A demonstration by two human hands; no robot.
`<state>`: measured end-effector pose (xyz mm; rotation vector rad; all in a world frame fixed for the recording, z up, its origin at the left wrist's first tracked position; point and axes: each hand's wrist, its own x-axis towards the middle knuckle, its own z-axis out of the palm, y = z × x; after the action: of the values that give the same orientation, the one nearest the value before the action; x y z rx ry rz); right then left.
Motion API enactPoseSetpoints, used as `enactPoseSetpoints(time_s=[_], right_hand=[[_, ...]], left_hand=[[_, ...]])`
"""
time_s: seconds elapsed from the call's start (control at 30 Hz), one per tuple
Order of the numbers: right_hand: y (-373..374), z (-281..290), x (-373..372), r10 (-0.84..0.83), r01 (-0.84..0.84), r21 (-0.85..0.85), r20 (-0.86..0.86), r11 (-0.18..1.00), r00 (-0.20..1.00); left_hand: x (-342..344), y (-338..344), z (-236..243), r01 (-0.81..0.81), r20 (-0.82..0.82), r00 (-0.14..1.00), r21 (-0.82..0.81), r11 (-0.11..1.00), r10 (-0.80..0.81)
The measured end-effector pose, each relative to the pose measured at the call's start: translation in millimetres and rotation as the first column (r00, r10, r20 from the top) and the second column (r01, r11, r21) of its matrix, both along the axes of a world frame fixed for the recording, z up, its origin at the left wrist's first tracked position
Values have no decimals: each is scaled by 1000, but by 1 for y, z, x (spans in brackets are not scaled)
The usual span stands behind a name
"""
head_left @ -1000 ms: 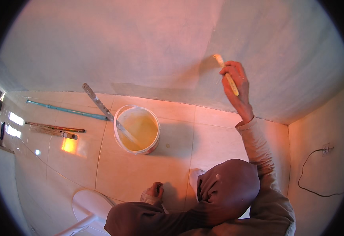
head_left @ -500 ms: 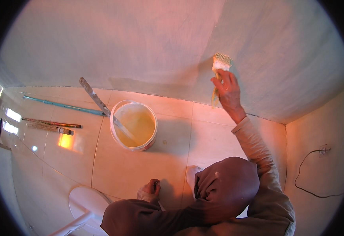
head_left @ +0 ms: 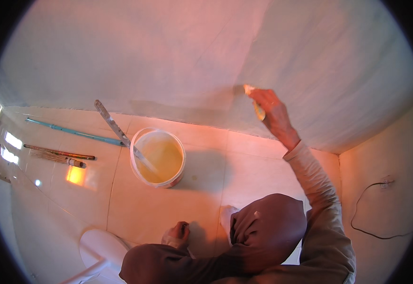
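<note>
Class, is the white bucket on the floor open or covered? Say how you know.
Open: no lid covers the white bucket, its yellowish contents show, and a stick sticks out past its rim.

The wall (head_left: 145, 57) is matt and faintly mottled; the floor (head_left: 154, 213) is glossy tile, throwing back bright reflections. The bucket (head_left: 133, 163) looks like smooth plastic. Trousers (head_left: 272, 227) and sleeve (head_left: 313, 175) are matt, creased cloth. The stick (head_left: 108, 117) has a rough-looking, smeared surface; the fibre bundle (head_left: 50, 156) looks coarse.
</note>
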<state>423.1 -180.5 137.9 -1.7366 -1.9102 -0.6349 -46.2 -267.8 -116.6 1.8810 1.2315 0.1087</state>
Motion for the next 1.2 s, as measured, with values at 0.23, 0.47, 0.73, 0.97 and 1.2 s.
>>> enactPoseSetpoints(time_s=[0.23,0.47,0.73,0.97,1.2], right_hand=[[0,183,35,141,-142,127,16,982,990],[9,232,9,-66,-164,389,514,907,855],[-8,41,19,-151,82,182,406,980,901],[-20,-105,12,-115,129,-31,292,991,949],[-29,-186,7,-118,156,-215,181,964,976]], left_hand=[[4,3,-8,46,-30,998,-6,999,-46],[6,-1,6,37,-24,999,60,998,-35],[2,1,-3,58,35,998,48,997,-59],[8,1,8,17,22,1000,14,1000,-17],[8,-2,8,9,-12,1000,82,997,-8]])
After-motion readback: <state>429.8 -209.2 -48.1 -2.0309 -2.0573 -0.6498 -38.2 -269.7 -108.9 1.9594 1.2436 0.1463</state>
